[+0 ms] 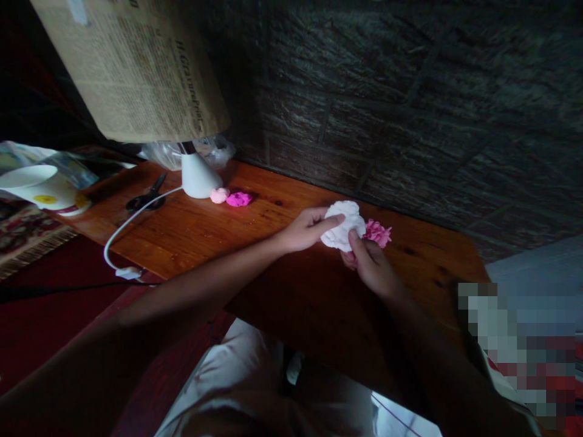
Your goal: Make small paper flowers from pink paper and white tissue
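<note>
A white, crumpled, flower-like piece [342, 229], with soft ruffled edges, is pinched between both hands above the wooden table [277, 209]. My left hand [312, 229] grips its left side, the thumb lying across the front. On the lower right, my right hand [368, 258] presses its thumb against the same piece, fingers curled behind. Just beyond my right hand is a pink ruffled flower [379, 233], partly hidden. Two small crumpled lumps, one light pink [219, 195] and one magenta [239, 199], rest farther left on the table.
A lamp with a newsprint shade [150, 79] and white base [199, 176] stands at the back left, its white cord [119, 227] crossing the table. Black scissors [146, 197], clear plastic [168, 156] and a paper cup [50, 188] are nearby. A dark brick wall [364, 103] rises behind.
</note>
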`<state>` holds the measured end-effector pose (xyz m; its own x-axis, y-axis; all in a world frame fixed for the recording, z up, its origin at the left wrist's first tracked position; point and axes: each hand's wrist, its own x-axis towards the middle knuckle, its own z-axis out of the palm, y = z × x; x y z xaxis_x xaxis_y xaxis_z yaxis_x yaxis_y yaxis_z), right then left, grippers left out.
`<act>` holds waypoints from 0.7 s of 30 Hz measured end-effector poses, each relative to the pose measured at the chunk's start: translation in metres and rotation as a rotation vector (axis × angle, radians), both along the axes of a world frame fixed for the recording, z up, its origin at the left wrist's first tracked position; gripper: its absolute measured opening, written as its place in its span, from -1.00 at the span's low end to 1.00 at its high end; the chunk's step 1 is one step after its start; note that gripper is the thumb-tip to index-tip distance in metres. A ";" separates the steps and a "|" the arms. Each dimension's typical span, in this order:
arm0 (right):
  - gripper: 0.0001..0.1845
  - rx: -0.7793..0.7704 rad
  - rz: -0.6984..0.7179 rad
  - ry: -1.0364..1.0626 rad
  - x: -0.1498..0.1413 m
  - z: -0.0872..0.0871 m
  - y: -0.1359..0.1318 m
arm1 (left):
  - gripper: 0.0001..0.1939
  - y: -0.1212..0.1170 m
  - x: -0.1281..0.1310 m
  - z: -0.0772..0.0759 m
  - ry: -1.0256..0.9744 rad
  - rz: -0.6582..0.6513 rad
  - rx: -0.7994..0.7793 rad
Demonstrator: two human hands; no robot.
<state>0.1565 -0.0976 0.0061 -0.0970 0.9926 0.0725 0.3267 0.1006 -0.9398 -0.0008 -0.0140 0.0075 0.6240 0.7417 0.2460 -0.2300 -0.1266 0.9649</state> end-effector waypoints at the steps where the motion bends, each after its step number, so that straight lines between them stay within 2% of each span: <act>1: -0.26 -0.012 -0.005 0.004 0.000 0.000 0.000 | -0.52 0.000 0.000 0.000 -0.007 -0.005 -0.002; 4: -0.26 -0.017 -0.033 -0.026 -0.001 0.002 -0.001 | -0.51 -0.001 0.000 -0.001 0.001 -0.014 -0.011; 10: -0.28 0.094 -0.077 -0.066 -0.004 0.006 -0.003 | -0.54 -0.003 0.000 0.001 0.010 -0.017 -0.009; 13: -0.28 0.053 -0.063 -0.027 -0.005 0.002 -0.003 | -0.55 -0.003 -0.001 0.003 0.004 0.010 -0.011; 16: -0.24 -0.017 0.014 -0.007 -0.006 -0.002 -0.001 | -0.56 -0.002 -0.001 0.003 0.011 0.028 -0.011; 21: -0.24 -0.046 0.053 -0.042 -0.010 0.001 -0.002 | -0.51 -0.002 0.001 -0.001 -0.001 0.043 0.001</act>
